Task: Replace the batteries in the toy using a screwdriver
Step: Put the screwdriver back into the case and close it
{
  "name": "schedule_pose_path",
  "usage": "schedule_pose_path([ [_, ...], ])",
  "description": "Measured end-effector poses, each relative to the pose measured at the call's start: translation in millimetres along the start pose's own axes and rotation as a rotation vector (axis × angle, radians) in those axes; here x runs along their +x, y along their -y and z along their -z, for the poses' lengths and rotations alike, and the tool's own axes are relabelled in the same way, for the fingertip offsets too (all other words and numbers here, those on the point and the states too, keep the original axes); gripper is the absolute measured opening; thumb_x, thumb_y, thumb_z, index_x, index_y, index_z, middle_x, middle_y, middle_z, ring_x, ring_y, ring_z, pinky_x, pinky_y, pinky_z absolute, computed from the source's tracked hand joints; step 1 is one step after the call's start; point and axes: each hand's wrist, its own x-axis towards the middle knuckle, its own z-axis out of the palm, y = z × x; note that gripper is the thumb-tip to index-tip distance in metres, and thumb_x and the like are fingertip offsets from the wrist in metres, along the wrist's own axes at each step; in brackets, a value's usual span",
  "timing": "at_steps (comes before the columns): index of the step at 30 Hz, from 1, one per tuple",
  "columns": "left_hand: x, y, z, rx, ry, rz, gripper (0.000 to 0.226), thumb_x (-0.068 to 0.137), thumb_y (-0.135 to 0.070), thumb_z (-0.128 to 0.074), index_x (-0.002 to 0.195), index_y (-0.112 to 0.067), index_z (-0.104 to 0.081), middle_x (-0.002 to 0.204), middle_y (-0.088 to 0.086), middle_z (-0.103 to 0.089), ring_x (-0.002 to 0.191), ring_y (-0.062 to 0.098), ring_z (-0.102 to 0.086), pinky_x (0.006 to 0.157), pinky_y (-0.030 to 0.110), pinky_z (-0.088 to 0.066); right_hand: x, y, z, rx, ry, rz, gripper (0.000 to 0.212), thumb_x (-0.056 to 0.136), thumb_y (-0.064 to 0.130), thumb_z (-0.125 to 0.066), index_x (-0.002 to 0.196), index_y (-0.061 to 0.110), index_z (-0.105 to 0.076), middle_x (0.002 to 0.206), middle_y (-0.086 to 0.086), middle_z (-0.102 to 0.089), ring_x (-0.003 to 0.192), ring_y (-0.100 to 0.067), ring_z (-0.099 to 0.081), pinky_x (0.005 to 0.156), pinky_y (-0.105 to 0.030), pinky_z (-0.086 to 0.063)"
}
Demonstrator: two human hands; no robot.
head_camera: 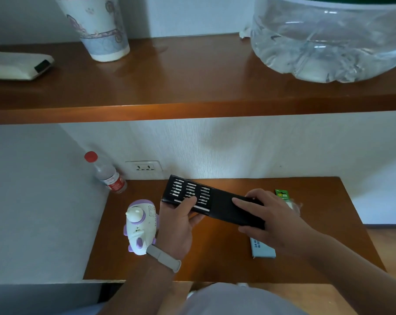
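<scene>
A black screwdriver kit is held above the low wooden table, its tray of several silver bits slid out to the left. My left hand grips the tray end, thumb on the bits. My right hand clasps the black sleeve from the right. A white and purple toy lies on the table just left of my left wrist. A green battery pack lies behind my right hand, partly hidden. A light blue box shows under my right hand.
A clear bottle with a red cap stands at the table's back left, beside a wall socket. Above, a wooden shelf carries a paper cup, a large clear water jug and a white pouch.
</scene>
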Motion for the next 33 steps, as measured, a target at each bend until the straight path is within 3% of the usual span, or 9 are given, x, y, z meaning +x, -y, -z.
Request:
schedule_pose_path([
  [6, -2.3, -7.5, 16.8, -0.004, 0.118, 0.018, 0.055, 0.077, -0.009, -0.074, 0.128, -0.016, -0.056, 0.117, 0.016, -0.07, 0.103, 0.036, -0.072, 0.07, 0.039, -0.061, -3.2, -11.9, 8.0, 0.008, -0.018, 0.031, 0.061, 0.092, 0.054, -0.058, 0.148, 0.043, -0.036, 0.144, 0.011, -0.04, 0.129, -0.008, -0.033, 0.104, -0.025, -0.022],
  [10, -0.1, -12.1, 26.7, 0.221, 0.091, -0.005, 0.049, 0.088, -0.005, -0.07, 0.129, -0.029, -0.058, 0.115, 0.01, -0.069, 0.104, 0.031, -0.072, 0.077, 0.046, -0.062, -8.5, -21.1, 14.0, 0.009, -0.017, 0.035, 0.063, 0.089, 0.054, -0.061, 0.146, 0.045, -0.037, 0.145, 0.016, -0.038, 0.134, -0.007, -0.029, 0.112, -0.038, -0.031],
  [14, -0.2, -14.8, 26.2, 0.416, 0.118, -0.07, 0.039, 0.093, -0.002, -0.064, 0.113, -0.035, -0.069, 0.112, 0.011, -0.068, 0.1, 0.027, -0.073, 0.077, 0.045, -0.062, -13.9, -25.1, 12.9, 0.165, -0.072, -0.01, 0.068, 0.082, 0.057, -0.068, 0.142, 0.05, -0.036, 0.143, 0.024, -0.03, 0.132, 0.002, -0.022, 0.103, -0.035, -0.047],
  [16, -1.2, -16.4, 25.3, 0.421, 0.125, -0.081, 0.033, 0.093, 0.0, -0.062, 0.103, -0.03, -0.072, 0.11, 0.012, -0.069, 0.098, 0.027, -0.074, 0.072, 0.041, -0.062, -15.4, -23.7, 13.4, 0.378, -0.126, -0.11, 0.067, 0.074, 0.068, -0.063, 0.135, 0.058, -0.035, 0.139, 0.033, -0.028, 0.128, 0.004, -0.032, 0.091, -0.026, -0.054],
  [18, -1.8, -16.3, 25.5, 0.424, 0.117, -0.084, 0.031, 0.092, 0.002, -0.061, 0.099, -0.027, -0.071, 0.11, 0.013, -0.069, 0.098, 0.028, -0.074, 0.069, 0.039, -0.062, -15.0, -22.3, 13.5, 0.626, -0.208, -0.234, 0.064, 0.067, 0.069, -0.064, 0.126, 0.061, -0.04, 0.127, 0.036, -0.039, 0.116, 0.004, -0.048, 0.077, -0.02, -0.058],
  [22, -2.0, -13.7, 26.4, 0.426, 0.098, -0.096, 0.031, 0.092, 0.001, -0.062, 0.097, -0.028, -0.072, 0.111, 0.014, -0.068, 0.101, 0.032, -0.072, 0.072, 0.041, -0.061, -15.4, -26.8, 7.4, 1.03, -0.196, -0.457, 0.043, 0.076, 0.046, -0.07, 0.116, 0.05, -0.055, 0.107, 0.01, -0.066, 0.095, -0.009, -0.069, 0.076, -0.03, -0.061],
  [25, -2.8, -8.6, 23.9, 0.451, 0.098, -0.115, 0.031, 0.091, 0.0, -0.063, 0.096, -0.029, -0.071, 0.109, 0.014, -0.069, 0.1, 0.032, -0.072, 0.073, 0.043, -0.061, -17.4, -23.8, 1.9, 1.071, -0.192, -0.529, 0.022, 0.089, 0.034, -0.068, 0.103, 0.047, -0.059, 0.108, -0.003, -0.063, 0.093, -0.017, -0.069, 0.073, -0.031, -0.061],
  [29, -4.8, 0.2, 20.8, 0.463, 0.064, -0.125, 0.032, 0.091, 0.0, -0.063, 0.092, -0.031, -0.07, 0.107, 0.014, -0.068, 0.097, 0.03, -0.072, 0.072, 0.041, -0.06, -16.6, -18.1, -3.0, 1.164, -0.221, -0.61, 0.018, 0.09, 0.024, -0.069, 0.097, 0.038, -0.059, 0.111, -0.009, -0.059, 0.098, -0.028, -0.066, 0.077, -0.038, -0.061],
  [33, -9.7, 7.6, 20.2, 0.471, 0.039, -0.118, 0.027, 0.088, -0.007, -0.067, 0.091, -0.033, -0.07, 0.102, 0.008, -0.07, 0.094, 0.025, -0.073, 0.068, 0.036, -0.06, -12.0, -8.2, -4.4, 1.18, -0.21, -0.611, 0.019, 0.091, 0.02, -0.069, 0.103, 0.029, -0.058, 0.108, -0.008, -0.059, 0.092, -0.024, -0.066, 0.062, -0.024, -0.058],
])
